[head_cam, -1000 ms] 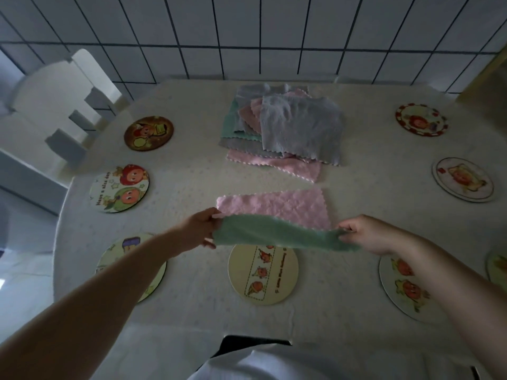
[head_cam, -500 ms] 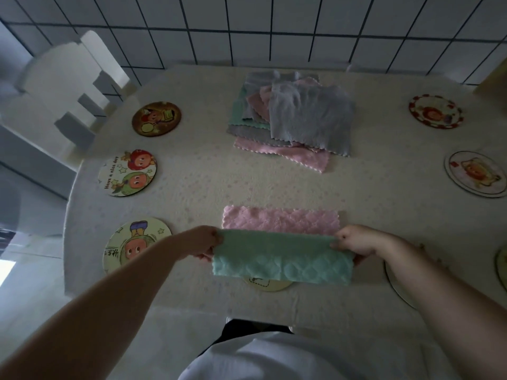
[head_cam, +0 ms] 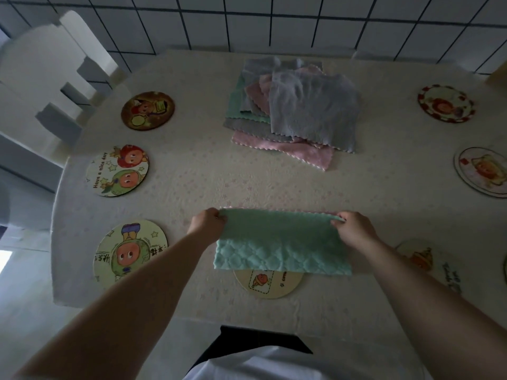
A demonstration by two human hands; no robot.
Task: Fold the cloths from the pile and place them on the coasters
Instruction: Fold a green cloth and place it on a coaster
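Pinching the green cloth (head_cam: 282, 242) at both top corners, left hand (head_cam: 207, 223) and right hand (head_cam: 355, 229) apparently finish a first fold, while every visible coaster, including the near coaster (head_cam: 267, 282), is bare and the pile (head_cam: 296, 111) waits.

Quilted fluffy green cloth (head_cam: 282, 242), matt textured tablecloth (head_cam: 192, 174)

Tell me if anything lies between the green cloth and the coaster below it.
Nothing visible does. The green cloth, held by the left hand and right hand, hangs over the cream coaster, covering its far part.

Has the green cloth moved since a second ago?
Yes. The green cloth now hangs lower, covering the top of the near coaster, which showed whole before.
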